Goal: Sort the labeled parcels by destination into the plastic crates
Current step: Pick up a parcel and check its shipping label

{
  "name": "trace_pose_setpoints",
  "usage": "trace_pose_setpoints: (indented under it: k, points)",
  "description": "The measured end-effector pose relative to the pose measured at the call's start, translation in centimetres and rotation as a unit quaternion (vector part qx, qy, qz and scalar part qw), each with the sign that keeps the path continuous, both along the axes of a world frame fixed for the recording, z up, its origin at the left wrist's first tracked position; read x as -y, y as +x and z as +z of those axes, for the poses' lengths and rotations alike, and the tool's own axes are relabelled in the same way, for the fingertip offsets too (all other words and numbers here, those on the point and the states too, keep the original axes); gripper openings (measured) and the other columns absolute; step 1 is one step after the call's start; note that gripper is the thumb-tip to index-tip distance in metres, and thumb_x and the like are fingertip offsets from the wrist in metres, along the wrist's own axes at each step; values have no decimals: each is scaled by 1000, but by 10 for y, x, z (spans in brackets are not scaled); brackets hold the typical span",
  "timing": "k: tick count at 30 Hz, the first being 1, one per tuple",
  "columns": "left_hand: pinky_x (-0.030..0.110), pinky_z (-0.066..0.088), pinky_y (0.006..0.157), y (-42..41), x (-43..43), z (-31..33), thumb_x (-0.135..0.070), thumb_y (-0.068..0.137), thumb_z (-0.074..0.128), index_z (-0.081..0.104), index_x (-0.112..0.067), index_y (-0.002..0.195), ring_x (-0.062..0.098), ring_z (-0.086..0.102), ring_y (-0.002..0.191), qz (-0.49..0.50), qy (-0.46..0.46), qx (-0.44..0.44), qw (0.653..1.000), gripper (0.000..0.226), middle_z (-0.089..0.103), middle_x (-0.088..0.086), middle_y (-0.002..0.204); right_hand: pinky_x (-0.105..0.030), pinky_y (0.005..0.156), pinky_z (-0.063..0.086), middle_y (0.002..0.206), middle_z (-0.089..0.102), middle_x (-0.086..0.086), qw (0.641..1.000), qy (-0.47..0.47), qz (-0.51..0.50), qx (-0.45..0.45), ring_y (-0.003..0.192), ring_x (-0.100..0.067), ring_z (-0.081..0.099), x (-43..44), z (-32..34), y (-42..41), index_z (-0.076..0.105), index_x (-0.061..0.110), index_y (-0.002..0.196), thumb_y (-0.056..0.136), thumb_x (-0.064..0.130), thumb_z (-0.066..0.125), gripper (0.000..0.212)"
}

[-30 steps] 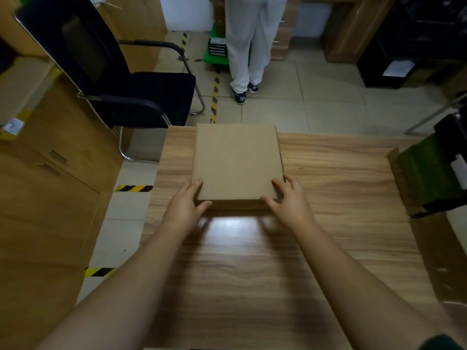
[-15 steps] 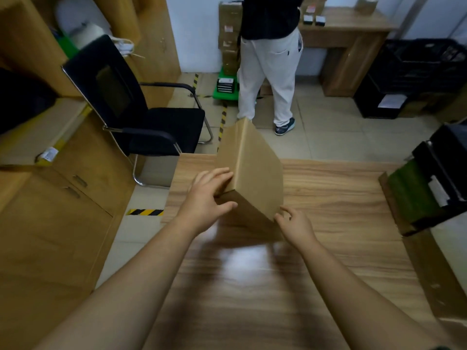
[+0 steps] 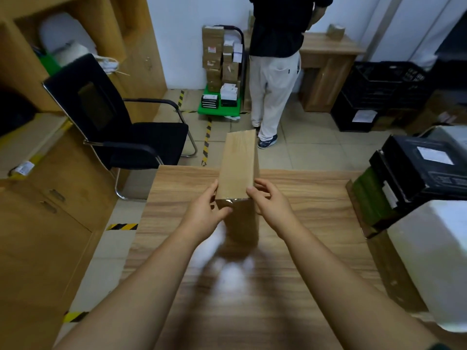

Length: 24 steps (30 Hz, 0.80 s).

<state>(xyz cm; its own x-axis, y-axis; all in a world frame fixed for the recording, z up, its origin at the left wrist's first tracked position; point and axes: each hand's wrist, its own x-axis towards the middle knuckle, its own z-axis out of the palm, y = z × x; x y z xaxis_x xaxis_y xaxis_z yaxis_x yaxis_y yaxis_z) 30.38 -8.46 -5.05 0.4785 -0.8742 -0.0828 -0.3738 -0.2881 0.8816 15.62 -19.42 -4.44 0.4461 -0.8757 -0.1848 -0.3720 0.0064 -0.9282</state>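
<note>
we log: left hand (image 3: 206, 214) grips the lower left edge of the parcel (image 3: 237, 164), thumb beneath. parcel stands on end over the wooden table (image 3: 316, 198), between both hands. right hand (image 3: 274, 205) grasps its lower right edge.

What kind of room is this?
Probably a parcel-sorting office or stockroom: a green trolley stacked with boxes, black plastic crates, and a cardboard parcel being handled at a wooden table.

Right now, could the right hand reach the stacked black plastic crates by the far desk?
Probably not from here. The right hand grips the brown cardboard parcel at the wooden table, and the stacked black plastic crates sit across open floor beyond the table's far edge.
</note>
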Motion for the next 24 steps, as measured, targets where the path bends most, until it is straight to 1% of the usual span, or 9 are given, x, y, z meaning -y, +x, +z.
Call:
trace_pose_setpoints:
  k: [1, 3, 6, 8, 11, 15, 19, 21, 24]
  points:
    - [2, 40, 85, -1, -1, 0, -8, 83, 76, 37, -29, 148, -16, 55, 98, 6, -2, -3, 1000, 79, 58, -19, 124, -48, 95, 55, 120, 67, 9, 1000, 4, 1, 1, 108, -12, 64, 0, 1, 1, 63, 34, 125, 62, 70, 62, 72]
    - [2, 42, 80, 1, -5, 0, -9, 79, 79, 44, -36, 141, -16, 57, 94, 25, -12, 10, 1000, 76, 60, -27, 106, -47, 95, 55, 117, 68, 7, 1000, 8, 7, 7, 103, -11, 65, -3, 4, 4, 64, 27, 129, 76, 56, 68, 61]
    - [30, 51, 95, 8, -10, -2, -19, 70, 87, 52, -35, 138, 7, 61, 105, 61, -13, 30, 998, 78, 64, -12, 114, -43, 89, 58, 93, 71, 10, 999, 32, 25, 35, 82, -6, 64, -10, 3, 6, 71, 27, 119, 96, 23, 60, 25]
    - [34, 53, 93, 10, -12, -4, -21, 66, 89, 52, -31, 140, 9, 59, 106, 65, -17, 37, 997, 83, 61, -8, 122, -45, 83, 60, 84, 71, 11, 998, 41, 35, 33, 83, -14, 68, -14, 1, 6, 71, 35, 105, 98, 17, 55, 25]
    - [22, 46, 92, 8, -11, -5, -22, 68, 89, 48, -24, 144, 7, 54, 111, 42, -10, 65, 997, 86, 53, -7, 134, -46, 83, 60, 98, 71, 1, 1000, 4, 29, 2, 88, -21, 69, -11, -5, -1, 66, 30, 125, 93, 21, 53, 35]
    - [42, 35, 112, 7, -11, -24, -47, 72, 83, 35, -30, 150, 17, 37, 135, 35, 61, 83, 994, 93, 41, -6, 148, -35, 108, 44, 137, 51, 1, 994, -98, -4, -37, 123, -17, 53, 3, 0, -14, 61, 20, 135, 89, 12, 57, 47]
    - [50, 24, 117, 11, -8, -49, -70, 75, 66, 23, -34, 154, 31, 21, 145, 16, 189, 130, 973, 97, 21, -3, 161, -19, 110, 28, 147, 47, -3, 993, -100, 18, -64, 136, -15, 41, 17, -8, -23, 62, 15, 133, 93, 26, 64, 42]
    - [48, 17, 120, 16, -7, -64, -74, 78, 59, 20, -36, 155, 31, 14, 149, 8, 236, 147, 960, 94, 12, -1, 164, -31, 117, 30, 146, 49, -4, 990, -107, 24, -91, 137, -17, 42, 26, -20, -28, 57, 15, 138, 91, 42, 68, 55]
    - [41, 22, 119, 25, -11, -86, -70, 79, 61, 24, -36, 153, 30, 22, 147, 16, 251, 120, 961, 90, 17, 5, 163, -43, 110, 42, 139, 53, -5, 995, -31, 4, -98, 129, -19, 51, 32, -40, -35, 52, 22, 143, 73, 59, 73, 82]
